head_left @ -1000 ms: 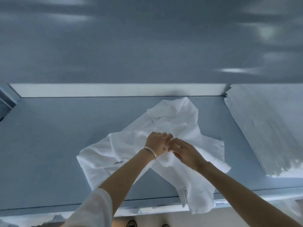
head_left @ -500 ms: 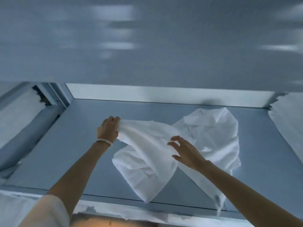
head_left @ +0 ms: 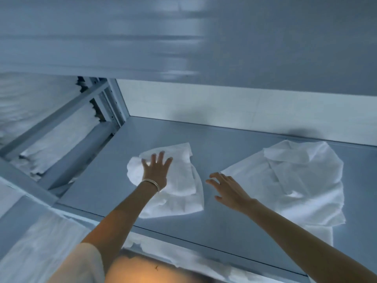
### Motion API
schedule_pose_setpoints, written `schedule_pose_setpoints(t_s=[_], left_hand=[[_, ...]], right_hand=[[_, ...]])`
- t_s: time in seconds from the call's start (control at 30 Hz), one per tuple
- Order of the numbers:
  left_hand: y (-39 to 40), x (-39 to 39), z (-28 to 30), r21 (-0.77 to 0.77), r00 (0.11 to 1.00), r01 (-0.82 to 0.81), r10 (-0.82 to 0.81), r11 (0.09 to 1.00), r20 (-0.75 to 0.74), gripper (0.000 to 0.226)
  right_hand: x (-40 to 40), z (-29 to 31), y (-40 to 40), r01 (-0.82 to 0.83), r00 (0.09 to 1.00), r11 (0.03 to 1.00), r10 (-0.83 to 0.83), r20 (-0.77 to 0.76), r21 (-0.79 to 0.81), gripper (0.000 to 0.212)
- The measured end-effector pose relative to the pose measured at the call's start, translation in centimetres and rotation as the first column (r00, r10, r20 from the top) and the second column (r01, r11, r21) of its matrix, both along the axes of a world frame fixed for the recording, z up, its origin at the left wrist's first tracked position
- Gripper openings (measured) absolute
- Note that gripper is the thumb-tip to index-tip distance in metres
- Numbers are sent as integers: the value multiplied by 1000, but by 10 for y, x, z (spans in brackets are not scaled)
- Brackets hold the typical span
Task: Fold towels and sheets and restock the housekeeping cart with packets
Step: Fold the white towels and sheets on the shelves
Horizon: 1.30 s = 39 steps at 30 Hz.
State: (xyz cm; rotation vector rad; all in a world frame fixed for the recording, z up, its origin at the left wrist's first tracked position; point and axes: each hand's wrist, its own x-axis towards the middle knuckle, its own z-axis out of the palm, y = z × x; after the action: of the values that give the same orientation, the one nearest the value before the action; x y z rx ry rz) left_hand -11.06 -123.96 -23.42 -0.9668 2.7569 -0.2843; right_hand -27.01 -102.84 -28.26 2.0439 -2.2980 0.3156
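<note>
**Shelving and surrounds**

We note a grey metal shelf (head_left: 234, 160), its surface smooth and matte, with a raised lip along the front edge. Above it we see the underside of an upper shelf (head_left: 265, 48), grey and streaked with blur. A pale back wall (head_left: 224, 107) closes the bay behind. At left we log a perforated upright post (head_left: 114, 99) and a slanted cross-brace (head_left: 51, 123). Below the front edge, a warm orange patch of floor (head_left: 138, 270) shows.

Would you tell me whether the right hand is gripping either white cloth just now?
No, the right hand hovers with fingers spread between the left cloth and the right cloth, holding neither.
</note>
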Motion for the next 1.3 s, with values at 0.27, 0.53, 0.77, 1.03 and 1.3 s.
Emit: schedule_pose_setpoints(t_s=[0.27,0.53,0.77,1.03,1.3], left_hand=[[94,-60,-55,196,896,392,-422,899,142,68],[191,-131,-74,282,667,700,-741,657,71,68],[238,-150,-99,427,572,711,-813,558,110,52],[197,-127,-99,360,625,696,-771,622,122,45],[136,-98,-93,262,756,594,-639,761,141,41]], right_hand=[[-36,-20,74,299,954,934,-293,-59,198,67],[-42,-35,189,567,791,621,-593,-150,541,56],[-22,-41,230,617,721,576,-686,-92,536,44],[-28,-35,197,627,773,656,-591,-230,420,64],[-31,-40,145,505,863,789,-468,-190,349,71]])
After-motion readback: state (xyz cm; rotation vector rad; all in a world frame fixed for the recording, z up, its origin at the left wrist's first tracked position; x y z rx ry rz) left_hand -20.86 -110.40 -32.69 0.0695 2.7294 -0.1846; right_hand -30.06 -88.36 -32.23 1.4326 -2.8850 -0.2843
